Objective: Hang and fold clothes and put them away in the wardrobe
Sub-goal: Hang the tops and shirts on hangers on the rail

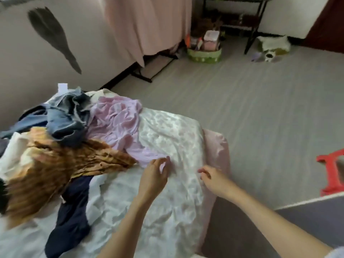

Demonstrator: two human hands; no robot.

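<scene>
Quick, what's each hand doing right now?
Left hand: pinching the lilac garment's edge.
Right hand: fingers loosely curled, holding nothing.

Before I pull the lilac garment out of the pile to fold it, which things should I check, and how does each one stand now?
1. Grip: left hand pinches the edge of the lilac garment: ok.
2. Right hand free to help: fingers loosely curled, holding nothing: ok.
3. Garment free to slide: the denim piece and the orange patterned garment overlap it: not ok.
4. Space to fold: bare white bedsheet in front of the hands: ok.
5. Buttons or zip closed: cannot tell.
6. Wardrobe and hanger ready: none recognisable in view: cannot tell.
</scene>
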